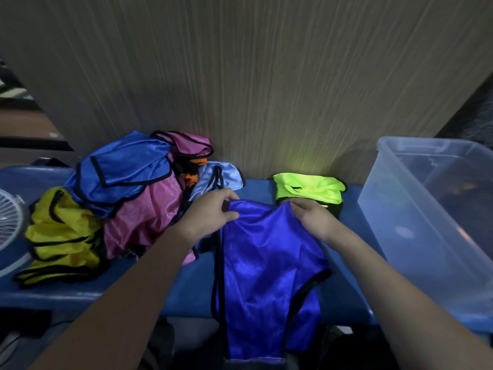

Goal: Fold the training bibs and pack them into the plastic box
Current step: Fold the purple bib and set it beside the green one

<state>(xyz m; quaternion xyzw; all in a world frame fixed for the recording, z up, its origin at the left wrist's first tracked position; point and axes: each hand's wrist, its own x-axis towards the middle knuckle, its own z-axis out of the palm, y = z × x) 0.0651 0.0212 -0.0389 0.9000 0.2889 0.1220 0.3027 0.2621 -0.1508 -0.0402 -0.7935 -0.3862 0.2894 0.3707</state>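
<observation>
We see two arms that come up from the bottom of the picture, and both are bare, with no sleeves showing anywhere along them. Our left hand (210, 212) and our right hand (313, 216) have no gloves on, and we see no rings, no watch and no bands on the wrists. The arms look long and smooth and get wider near the bottom edge, and the fingers look short and round; the light is dim, so small marks are too hard to tell.
</observation>
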